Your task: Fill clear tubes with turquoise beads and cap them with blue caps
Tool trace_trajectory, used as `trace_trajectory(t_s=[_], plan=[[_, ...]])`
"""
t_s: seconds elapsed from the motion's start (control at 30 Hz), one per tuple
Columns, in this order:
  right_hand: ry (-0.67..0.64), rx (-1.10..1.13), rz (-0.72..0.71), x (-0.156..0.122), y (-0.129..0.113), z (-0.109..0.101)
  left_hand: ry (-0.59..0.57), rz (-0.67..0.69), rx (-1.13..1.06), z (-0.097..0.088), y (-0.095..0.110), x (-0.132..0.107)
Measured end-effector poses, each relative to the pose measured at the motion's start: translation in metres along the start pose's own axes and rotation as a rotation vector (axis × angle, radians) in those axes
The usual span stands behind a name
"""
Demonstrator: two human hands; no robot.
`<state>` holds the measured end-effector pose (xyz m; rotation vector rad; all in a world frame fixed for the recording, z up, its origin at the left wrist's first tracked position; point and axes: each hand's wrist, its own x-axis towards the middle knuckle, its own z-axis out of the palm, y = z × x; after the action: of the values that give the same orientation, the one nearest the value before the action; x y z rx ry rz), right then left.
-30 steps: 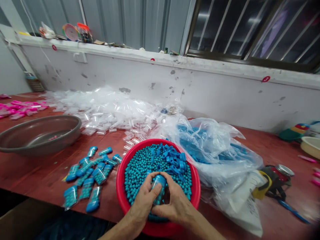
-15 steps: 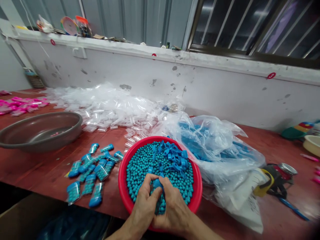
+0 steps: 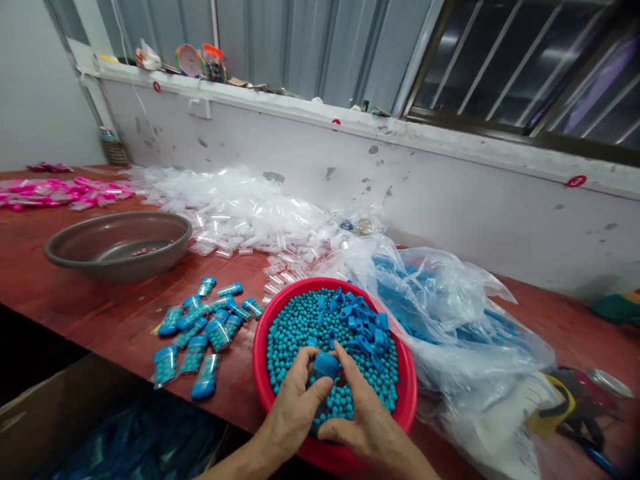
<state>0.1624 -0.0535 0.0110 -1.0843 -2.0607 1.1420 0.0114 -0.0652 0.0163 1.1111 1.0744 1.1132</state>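
Note:
Over a red basin [image 3: 410, 393] of teal beads [image 3: 290, 327], my left hand [image 3: 296, 408] is closed on a small bottle with a blue cap [image 3: 327, 365]. Its body is mostly hidden by my fingers. My right hand [image 3: 364, 410] has thumb and fingers apart, with the index fingertip close to the cap; whether it touches I cannot tell. Several loose blue caps [image 3: 363, 323] lie on the beads at the basin's back right. Left of the basin, several clear bead-filled bottles with blue caps [image 3: 195, 353] lie on the red table [image 3: 235, 383].
A grey-brown basin [image 3: 120, 260] with a few pink beads stands at left, pink items [image 3: 65, 193] behind it. Clear empty containers [image 3: 250, 207] are heaped along the wall. A plastic bag of blue pieces [image 3: 445, 300] lies right, and an open box [image 3: 135, 433] sits below the table edge.
The view has swung to the right. My right hand has opened away from the bottle, and the blue cap shows more plainly in my left hand.

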Motion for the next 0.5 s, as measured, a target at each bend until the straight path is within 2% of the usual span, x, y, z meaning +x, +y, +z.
trace_trajectory(t_s=[0.17, 0.37, 0.5], plan=[[0.111, -0.075, -0.115, 0.003, -0.010, -0.001, -0.004, 0.103, 0.104, 0.004, 0.005, -0.001], [0.115, 0.054, -0.094, -0.002, -0.018, -0.015, 0.005, 0.177, 0.161, 0.004, 0.013, -0.004], [0.169, 0.086, -0.153, -0.008, -0.016, -0.021, 0.023, 0.321, 0.336, 0.008, 0.010, -0.007]])
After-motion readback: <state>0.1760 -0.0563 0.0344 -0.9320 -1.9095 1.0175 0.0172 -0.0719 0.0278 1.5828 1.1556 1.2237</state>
